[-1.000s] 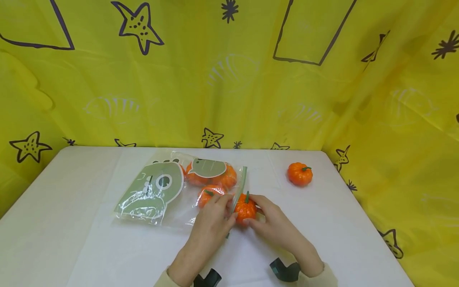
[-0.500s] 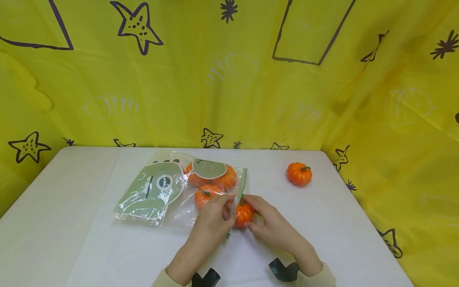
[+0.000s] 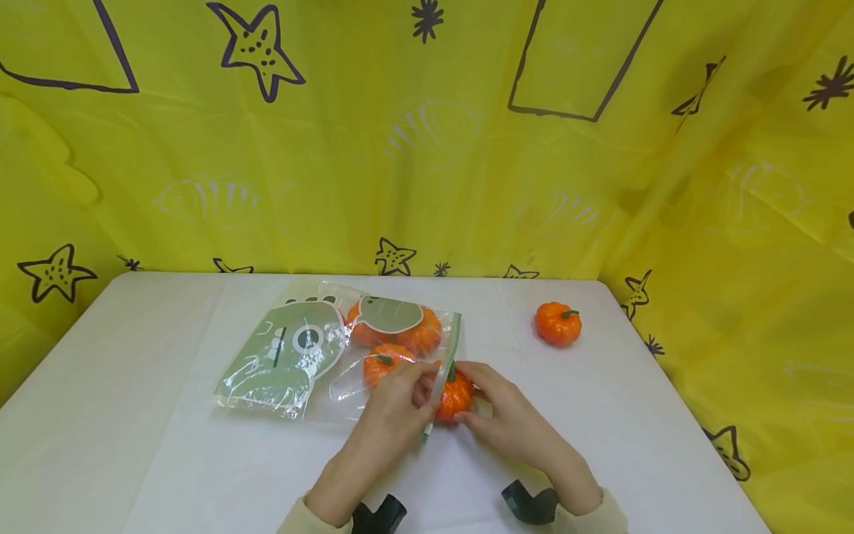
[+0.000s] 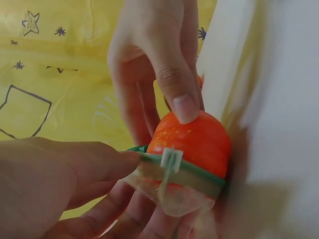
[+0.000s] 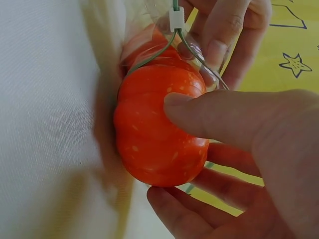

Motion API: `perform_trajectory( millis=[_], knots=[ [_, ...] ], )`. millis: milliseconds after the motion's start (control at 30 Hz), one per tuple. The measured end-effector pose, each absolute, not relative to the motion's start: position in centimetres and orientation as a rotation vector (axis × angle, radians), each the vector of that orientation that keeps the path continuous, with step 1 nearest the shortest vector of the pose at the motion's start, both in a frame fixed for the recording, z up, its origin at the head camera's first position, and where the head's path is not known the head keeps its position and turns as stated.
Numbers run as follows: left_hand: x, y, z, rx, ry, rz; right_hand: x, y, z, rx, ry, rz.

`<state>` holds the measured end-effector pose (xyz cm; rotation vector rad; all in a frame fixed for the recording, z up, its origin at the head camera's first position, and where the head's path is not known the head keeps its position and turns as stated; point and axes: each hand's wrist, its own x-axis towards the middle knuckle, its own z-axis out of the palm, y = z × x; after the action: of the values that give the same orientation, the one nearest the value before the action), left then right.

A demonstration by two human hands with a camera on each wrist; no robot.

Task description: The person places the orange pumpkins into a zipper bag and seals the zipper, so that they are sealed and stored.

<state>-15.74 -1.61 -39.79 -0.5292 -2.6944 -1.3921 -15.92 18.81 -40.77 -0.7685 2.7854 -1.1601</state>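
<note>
A clear zip bag [image 3: 280,371] printed with a green dinosaur lies on the table, several toy pumpkins inside. My left hand [image 3: 390,411] pinches the green-edged mouth of the bag near its front end. In my right hand [image 3: 514,419], thumb and fingers grip a small orange pumpkin [image 3: 457,400] with a green stem. This pumpkin sits partly inside the opening; the left wrist view has the green zip strip [image 4: 199,172] crossing its side. A white slider [image 5: 177,19] shows on the zip in the right wrist view. Behind the left hand lies another bagged pumpkin [image 3: 385,363].
One loose pumpkin [image 3: 557,324] stands at the back right of the white table [image 3: 213,475]. Yellow cloth [image 3: 333,185] with starfish drawings hangs behind and along the right side. Dark curved pieces [image 3: 530,504] show by both wrists.
My right hand has moved slightly left, bringing the pumpkin further into the bag's mouth. A pumpkin inside the bag has shifted slightly left. My left hand keeps its hold on the edge.
</note>
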Motion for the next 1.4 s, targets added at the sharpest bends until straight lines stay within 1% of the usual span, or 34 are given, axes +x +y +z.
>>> perform_trajectory(
  millis=[167, 300, 533, 800, 1133, 1400],
  knots=[
    [-15.8, -2.2, -39.6, -0.562, -2.700, -1.495, -15.9, 18.9, -40.7, -0.757, 2.764, -1.172],
    [-15.9, -2.5, -39.5, -0.539, -2.723, -1.564, -15.9, 19.0, -40.7, -0.744, 2.751, -1.178],
    [-16.0, -2.1, -39.9, -0.562, -2.684, -1.546, -15.9, 18.8, -40.8, -0.777, 2.767, -1.184],
    [-15.3, -1.3, -39.8, -0.528, -2.744, -1.289, -16.0, 18.5, -40.9, -0.762, 2.784, -1.194],
    [-14.8, -0.6, -40.8, -0.488, -2.636, -0.777, -16.0, 18.7, -40.9, -0.754, 2.785, -1.174],
    [-14.8, -0.3, -41.2, -0.502, -2.600, -0.635, -15.9, 18.5, -40.9, -0.730, 2.781, -1.185]
  ],
)
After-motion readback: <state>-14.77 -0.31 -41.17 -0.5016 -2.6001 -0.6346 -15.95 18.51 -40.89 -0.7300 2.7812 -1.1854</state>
